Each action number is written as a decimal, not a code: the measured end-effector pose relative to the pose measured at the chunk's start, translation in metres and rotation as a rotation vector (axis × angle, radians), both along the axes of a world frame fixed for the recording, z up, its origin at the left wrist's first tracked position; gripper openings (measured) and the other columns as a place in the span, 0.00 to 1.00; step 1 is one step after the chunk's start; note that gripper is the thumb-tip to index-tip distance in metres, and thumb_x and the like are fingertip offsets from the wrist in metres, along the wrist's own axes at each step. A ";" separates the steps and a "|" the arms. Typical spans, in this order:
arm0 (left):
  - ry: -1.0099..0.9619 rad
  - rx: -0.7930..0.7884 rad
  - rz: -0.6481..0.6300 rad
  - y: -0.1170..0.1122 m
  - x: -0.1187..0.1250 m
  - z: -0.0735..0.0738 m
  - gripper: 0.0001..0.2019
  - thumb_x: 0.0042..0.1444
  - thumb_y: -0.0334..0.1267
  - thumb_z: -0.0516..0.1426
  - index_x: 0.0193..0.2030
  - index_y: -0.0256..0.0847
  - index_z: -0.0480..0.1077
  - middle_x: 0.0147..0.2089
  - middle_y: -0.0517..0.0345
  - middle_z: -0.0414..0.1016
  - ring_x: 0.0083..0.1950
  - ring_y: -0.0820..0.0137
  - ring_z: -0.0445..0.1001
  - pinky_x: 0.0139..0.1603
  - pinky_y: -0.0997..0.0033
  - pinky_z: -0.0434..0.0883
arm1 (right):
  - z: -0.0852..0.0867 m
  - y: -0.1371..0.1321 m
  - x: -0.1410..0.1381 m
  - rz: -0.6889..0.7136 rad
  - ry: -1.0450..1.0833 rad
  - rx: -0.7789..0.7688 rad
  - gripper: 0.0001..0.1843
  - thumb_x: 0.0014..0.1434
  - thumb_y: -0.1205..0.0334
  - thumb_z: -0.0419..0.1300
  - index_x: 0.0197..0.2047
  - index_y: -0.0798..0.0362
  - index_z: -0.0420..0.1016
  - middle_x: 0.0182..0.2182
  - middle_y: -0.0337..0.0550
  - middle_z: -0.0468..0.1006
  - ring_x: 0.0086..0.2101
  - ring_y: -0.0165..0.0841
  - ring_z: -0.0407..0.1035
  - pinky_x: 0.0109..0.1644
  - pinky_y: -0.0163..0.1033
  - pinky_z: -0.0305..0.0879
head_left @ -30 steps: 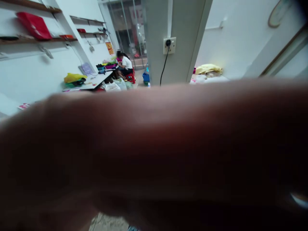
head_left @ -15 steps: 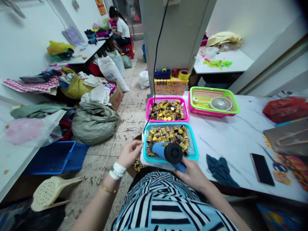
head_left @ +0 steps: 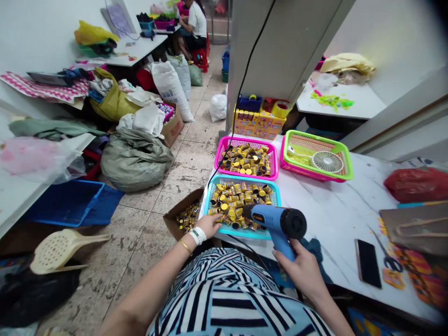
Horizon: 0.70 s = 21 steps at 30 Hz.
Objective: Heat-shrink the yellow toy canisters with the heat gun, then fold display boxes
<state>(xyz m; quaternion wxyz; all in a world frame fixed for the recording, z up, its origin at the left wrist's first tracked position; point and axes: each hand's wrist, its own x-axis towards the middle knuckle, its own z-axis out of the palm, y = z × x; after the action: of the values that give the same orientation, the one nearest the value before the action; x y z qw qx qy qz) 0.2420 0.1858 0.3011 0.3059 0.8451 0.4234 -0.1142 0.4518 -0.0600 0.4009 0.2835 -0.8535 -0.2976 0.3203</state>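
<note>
My right hand (head_left: 301, 268) is closed around the handle of a blue heat gun (head_left: 276, 221), whose nozzle points left over a turquoise basket (head_left: 276, 191) full of small yellow-and-black capped bottles. My left hand (head_left: 210, 225) rests on the near left rim of that basket, fingers curled over it. A black cord (head_left: 245, 79) runs from the basket area up the pillar. Behind stands a pink basket (head_left: 224, 147) with more of the same bottles.
A green basket (head_left: 345, 154) holds a small white fan. A phone (head_left: 367, 268), scissors (head_left: 387, 254) and a red bag (head_left: 416, 184) lie on the marble table. A cardboard box (head_left: 177, 217) of bottles sits on the floor. Sacks and a blue crate (head_left: 66, 205) lie left. A person sits far back.
The heat gun has swung round, its nozzle now pointing left over the basket. My left hand dropped onto the basket's rim. One second ago my arm blocked the view.
</note>
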 end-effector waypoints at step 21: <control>-0.118 0.226 0.030 0.035 0.018 -0.002 0.23 0.63 0.37 0.50 0.64 0.34 0.64 0.62 0.40 0.68 0.58 0.58 0.72 0.59 0.62 0.67 | 0.012 0.031 -0.027 0.172 -0.288 0.113 0.16 0.56 0.57 0.54 0.45 0.55 0.72 0.30 0.45 0.78 0.28 0.37 0.72 0.35 0.37 0.63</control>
<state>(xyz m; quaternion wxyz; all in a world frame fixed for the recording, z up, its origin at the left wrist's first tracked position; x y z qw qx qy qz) 0.2604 0.2206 0.2987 0.2348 0.8729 0.4276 -0.0113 0.4250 -0.0289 0.4130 0.2569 -0.8447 -0.4246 0.2006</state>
